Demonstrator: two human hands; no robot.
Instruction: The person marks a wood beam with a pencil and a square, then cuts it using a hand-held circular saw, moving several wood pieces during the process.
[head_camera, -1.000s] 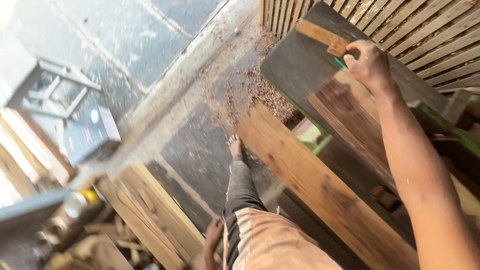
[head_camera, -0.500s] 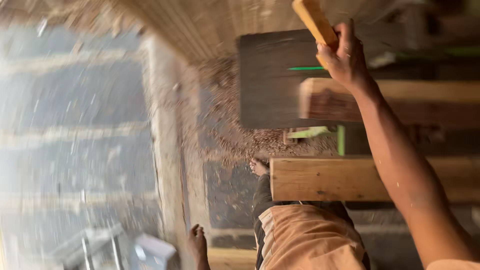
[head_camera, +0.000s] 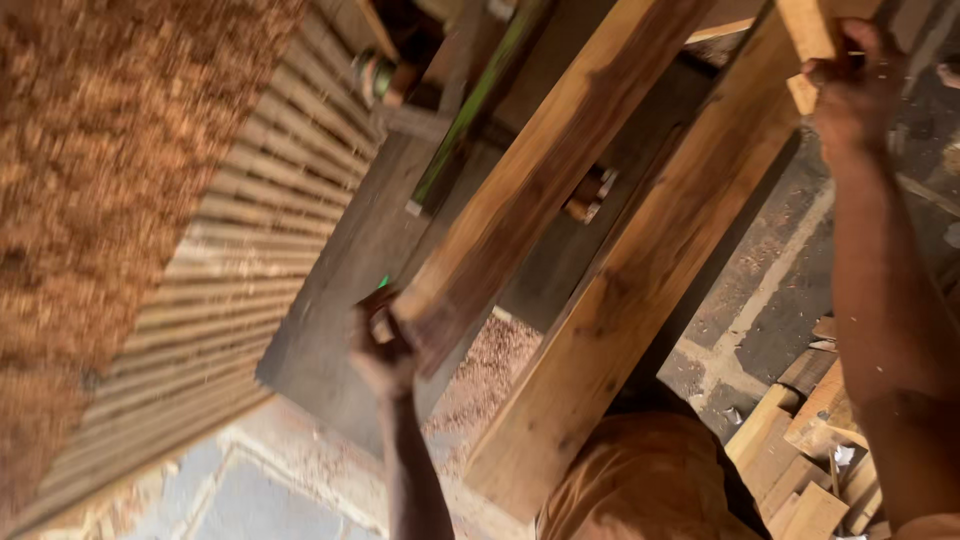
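Observation:
My left hand (head_camera: 385, 348) grips the near end of a dark wooden plank (head_camera: 545, 165) that runs up and to the right over a dark machine table (head_camera: 345, 270). Beside it lies a wider, lighter plank (head_camera: 640, 290), which reaches down to my orange-clad lap (head_camera: 640, 480). At the top right, my right hand (head_camera: 850, 95) is closed around a short pale strip of wood (head_camera: 806, 35), held above the lighter plank's far end.
A heap of reddish sawdust (head_camera: 100, 150) fills the left. Next to it lies a slatted wooden panel (head_camera: 250, 260). A green machine part (head_camera: 480, 100) sits behind the planks. Wood offcuts (head_camera: 800, 470) are stacked at the lower right on a shaving-strewn concrete floor (head_camera: 770, 290).
The view has swung round sharply. My left hand has come into sight, gripping the dark plank's end. My right hand still holds the short wood strip.

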